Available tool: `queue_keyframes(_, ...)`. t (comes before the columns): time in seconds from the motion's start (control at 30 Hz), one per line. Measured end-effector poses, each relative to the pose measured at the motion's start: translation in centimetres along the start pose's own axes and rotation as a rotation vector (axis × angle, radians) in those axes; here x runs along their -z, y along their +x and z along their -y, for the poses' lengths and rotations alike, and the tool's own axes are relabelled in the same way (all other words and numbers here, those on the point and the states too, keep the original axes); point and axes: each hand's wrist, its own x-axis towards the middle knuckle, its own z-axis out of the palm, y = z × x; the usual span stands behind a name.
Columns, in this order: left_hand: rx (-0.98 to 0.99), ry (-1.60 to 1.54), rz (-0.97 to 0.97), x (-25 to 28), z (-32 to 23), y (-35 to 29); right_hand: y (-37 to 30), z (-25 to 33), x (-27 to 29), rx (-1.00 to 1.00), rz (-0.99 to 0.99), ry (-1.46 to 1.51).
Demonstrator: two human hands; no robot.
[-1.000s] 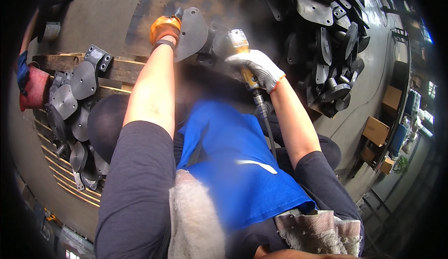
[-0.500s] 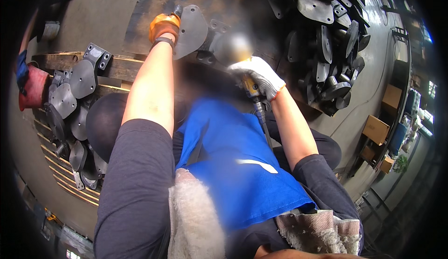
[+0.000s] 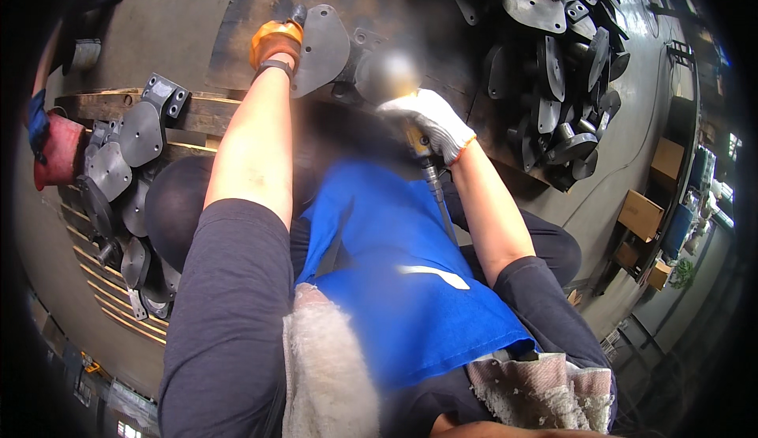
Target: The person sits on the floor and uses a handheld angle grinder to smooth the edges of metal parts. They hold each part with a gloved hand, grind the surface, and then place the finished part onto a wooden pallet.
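- At the brown board [image 3: 251,12]'s near edge: rounded metal plate [image 3: 322,53], left hand [image 3: 276,43] closed on its left side.
- Right hand [image 3: 430,120] wraps round yellow power tool [image 3: 418,141].
- Work seems under way; piled plates [image 3: 534,5] finished or waiting, cannot tell.

Orange L glove [image 3: 276,42], dk wristband [image 3: 273,66]; wht R glove [image 3: 436,122] w/ orange hem [image 3: 460,149]. Blue apron [image 3: 410,304], dk short sleeves [image 3: 225,288].
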Motion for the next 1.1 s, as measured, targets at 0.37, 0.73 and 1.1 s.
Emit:
queue_keyframes(0.37, -0.048, 0.051, 0.025, -0.2, 0.2, 0.5, -0.9, 0.4, -0.2, -0.073, 0.037, 0.015)
queue_keyframes(0.73, -0.015, 0.044, 0.034, 0.5, -0.5, -0.2, -0.4, -1.0, -0.8, -0.086, 0.06, 0.238)
queue_keyframes(1.1, -0.017, 0.021, 0.046, 0.6, -0.4, -0.4, -1.8, -2.7, 1.5, -0.031, -0.002, -0.256)
